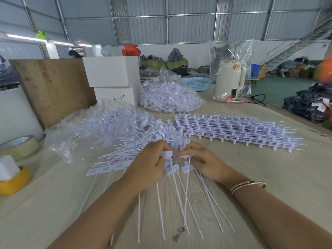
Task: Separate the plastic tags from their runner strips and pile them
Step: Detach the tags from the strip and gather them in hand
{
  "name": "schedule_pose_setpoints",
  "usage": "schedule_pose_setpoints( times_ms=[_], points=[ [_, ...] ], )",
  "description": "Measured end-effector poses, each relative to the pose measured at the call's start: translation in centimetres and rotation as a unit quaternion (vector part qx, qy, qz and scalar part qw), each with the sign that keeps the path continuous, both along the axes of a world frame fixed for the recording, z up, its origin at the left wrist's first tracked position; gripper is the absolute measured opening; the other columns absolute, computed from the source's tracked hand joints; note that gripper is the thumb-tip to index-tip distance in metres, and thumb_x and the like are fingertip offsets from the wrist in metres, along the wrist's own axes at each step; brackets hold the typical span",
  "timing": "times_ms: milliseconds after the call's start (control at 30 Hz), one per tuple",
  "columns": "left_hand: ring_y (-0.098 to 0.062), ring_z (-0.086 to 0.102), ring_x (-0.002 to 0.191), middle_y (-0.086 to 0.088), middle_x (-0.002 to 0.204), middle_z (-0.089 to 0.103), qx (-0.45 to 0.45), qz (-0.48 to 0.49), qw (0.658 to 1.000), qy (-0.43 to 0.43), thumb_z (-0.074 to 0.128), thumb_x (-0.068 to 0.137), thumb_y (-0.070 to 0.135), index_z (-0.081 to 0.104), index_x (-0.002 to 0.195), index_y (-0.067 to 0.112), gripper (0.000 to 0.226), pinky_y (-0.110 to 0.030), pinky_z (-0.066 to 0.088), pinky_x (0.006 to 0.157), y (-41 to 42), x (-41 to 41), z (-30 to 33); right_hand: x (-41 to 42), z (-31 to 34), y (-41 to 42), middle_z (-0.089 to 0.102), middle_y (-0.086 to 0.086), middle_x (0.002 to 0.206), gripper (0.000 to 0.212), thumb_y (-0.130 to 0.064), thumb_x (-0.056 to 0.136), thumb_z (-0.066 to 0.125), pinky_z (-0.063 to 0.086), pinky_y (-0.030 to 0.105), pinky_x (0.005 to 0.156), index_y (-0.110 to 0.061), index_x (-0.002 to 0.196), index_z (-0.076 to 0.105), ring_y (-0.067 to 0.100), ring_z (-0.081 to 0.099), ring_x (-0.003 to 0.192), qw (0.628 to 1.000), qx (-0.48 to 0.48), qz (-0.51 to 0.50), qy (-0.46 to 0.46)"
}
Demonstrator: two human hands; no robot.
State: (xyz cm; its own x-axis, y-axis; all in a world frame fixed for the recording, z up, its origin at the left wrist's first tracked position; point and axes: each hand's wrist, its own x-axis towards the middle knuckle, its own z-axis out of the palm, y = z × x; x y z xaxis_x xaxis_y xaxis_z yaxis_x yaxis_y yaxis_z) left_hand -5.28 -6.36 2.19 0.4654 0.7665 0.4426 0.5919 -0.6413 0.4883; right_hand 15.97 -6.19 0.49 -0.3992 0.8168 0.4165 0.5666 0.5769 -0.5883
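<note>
1. While you sit in a big hall with metal walls and a green floor, the wooden surface (260, 177) fills most of the view and carries all the work.
2. Ahead and to the right lies the stack of runner strips (233, 130), not yet separated, its long axis across your view from left to right; your right hand is the nearer one to it.
3. Ahead and to the left is the pile of loose tags (125, 139), partly on an open plastic bag (61, 141); a second bag of tags (168, 97) lies further back, beside a white box (111, 72).
4. Between your hands is one strip piece with its tags (172, 168). Their thin tails point toward your body, their heads away, so the long axis runs nearly straight from you.
5. Your left hand (149, 162) pinches a tag head with curled fingers.
6. Your right hand (201, 159) also has curled fingers and pinches the next part, just beside the left one. I judge you must pull these apart sideways.
7. Near the front edge lie two small rings (179, 232).
</note>
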Motion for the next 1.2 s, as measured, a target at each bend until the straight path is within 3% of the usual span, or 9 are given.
schedule_pose_setpoints(
  times_ms=[133, 300, 400, 500, 733, 833, 933, 1067, 1200],
  points=[
    [0.001, 0.038, 0.102, 0.006, 0.112, 0.042, 0.015, -0.009, 1.0, 0.02, 0.042, 0.091, -0.001, 0.049, 0.12, 0.017, 0.035, 0.0, 0.028, 0.083, 0.0, 0.2, -0.4, -0.2, 0.2, -0.1, 0.053, 0.004, 0.087, 0.046, -0.004, 0.075, 0.034, 0.036, 0.027, 0.082, -0.012, 0.099, 0.073, 0.021, 0.049, 0.088, 1.0, -0.014, -0.007, 0.002],
    [-0.008, 0.042, 0.11, 0.006, 0.117, 0.037, 0.041, -0.02, 0.999, 0.0, 0.043, 0.087, -0.006, 0.049, 0.12, 0.013, 0.039, -0.021, 0.035, 0.095, 0.0, 0.5, -0.3, -0.3, 0.6, -0.4, 0.056, 0.008, 0.093, 0.038, 0.0, 0.078, 0.039, 0.038, 0.034, 0.086, -0.008, 0.089, 0.074, 0.024, 0.05, 0.092, 1.0, 0.028, -0.013, 0.002],
    [-0.009, 0.043, 0.106, 0.004, 0.117, 0.036, 0.037, -0.027, 0.999, -0.007, 0.043, 0.086, -0.008, 0.048, 0.121, 0.012, 0.04, -0.026, 0.039, 0.093, -0.2, 0.7, -0.4, -1.0, 1.4, -1.2, 0.057, 0.008, 0.096, 0.034, -0.001, 0.072, 0.048, 0.043, 0.038, 0.081, -0.004, 0.099, 0.068, 0.024, 0.054, 0.09, 0.994, 0.107, -0.02, -0.007],
    [-0.001, 0.044, 0.097, 0.006, 0.114, 0.036, 0.028, -0.042, 0.998, -0.049, 0.045, 0.084, -0.01, 0.048, 0.119, 0.013, 0.042, -0.017, 0.039, 0.086, -0.3, 1.1, -0.3, -2.1, 1.4, -2.0, 0.062, 0.002, 0.103, 0.037, -0.017, 0.076, 0.058, 0.039, 0.033, 0.078, -0.013, 0.113, 0.062, 0.019, 0.057, 0.093, 0.982, 0.15, 0.008, -0.115],
    [0.006, 0.046, 0.089, 0.012, 0.105, 0.046, 0.009, -0.018, 0.999, -0.031, 0.046, 0.095, 0.008, 0.05, 0.116, 0.016, 0.023, -0.009, 0.035, 0.076, -0.5, 1.1, 0.0, -2.4, 1.4, -1.7, 0.07, -0.001, 0.083, 0.014, -0.009, 0.078, 0.068, 0.041, 0.033, 0.066, -0.014, 0.09, 0.073, 0.018, 0.067, 0.073, 0.941, 0.306, -0.046, -0.14],
    [-0.014, 0.052, 0.082, 0.014, 0.079, 0.05, 0.052, 0.048, 0.997, 0.044, 0.04, 0.099, 0.021, 0.056, 0.089, 0.021, 0.019, -0.029, 0.035, 0.076, -0.4, 0.6, 0.5, -2.1, 1.3, -1.6, 0.07, 0.0, 0.083, 0.012, -0.013, 0.083, 0.063, 0.045, 0.033, 0.068, -0.013, 0.088, 0.074, 0.017, 0.067, 0.073, 0.942, 0.318, -0.059, -0.091],
    [-0.018, 0.042, 0.07, 0.014, 0.06, 0.038, 0.049, 0.079, 0.991, 0.099, 0.037, 0.099, 0.027, 0.035, 0.063, 0.03, 0.036, -0.033, 0.032, 0.077, -0.5, 0.2, 0.8, -2.0, 1.3, -1.6, 0.069, -0.002, 0.081, 0.015, -0.021, 0.086, 0.06, 0.04, 0.032, 0.069, -0.013, 0.086, 0.073, 0.017, 0.067, 0.072, 0.939, 0.326, -0.069, -0.086],
    [-0.015, 0.042, 0.071, 0.012, 0.063, 0.04, 0.055, 0.074, 0.991, 0.1, 0.038, 0.099, 0.029, 0.044, 0.077, 0.024, 0.023, -0.032, 0.031, 0.084, -0.4, 0.5, 0.5, -2.2, 1.0, -1.4, 0.067, -0.003, 0.078, 0.013, -0.026, 0.082, 0.067, 0.031, 0.028, 0.065, -0.016, 0.089, 0.072, 0.017, 0.065, 0.068, 0.931, 0.329, -0.086, -0.133],
    [-0.012, 0.042, 0.077, 0.013, 0.07, 0.042, 0.063, 0.039, 0.991, 0.113, 0.036, 0.1, 0.031, 0.045, 0.084, 0.023, 0.021, -0.032, 0.029, 0.085, -0.1, 0.3, 0.2, -2.2, 0.8, -1.4, 0.066, -0.003, 0.072, 0.015, -0.025, 0.078, 0.07, 0.034, 0.027, 0.066, -0.015, 0.09, 0.073, 0.015, 0.062, 0.064, 0.955, 0.276, -0.077, -0.081]
  ],
)
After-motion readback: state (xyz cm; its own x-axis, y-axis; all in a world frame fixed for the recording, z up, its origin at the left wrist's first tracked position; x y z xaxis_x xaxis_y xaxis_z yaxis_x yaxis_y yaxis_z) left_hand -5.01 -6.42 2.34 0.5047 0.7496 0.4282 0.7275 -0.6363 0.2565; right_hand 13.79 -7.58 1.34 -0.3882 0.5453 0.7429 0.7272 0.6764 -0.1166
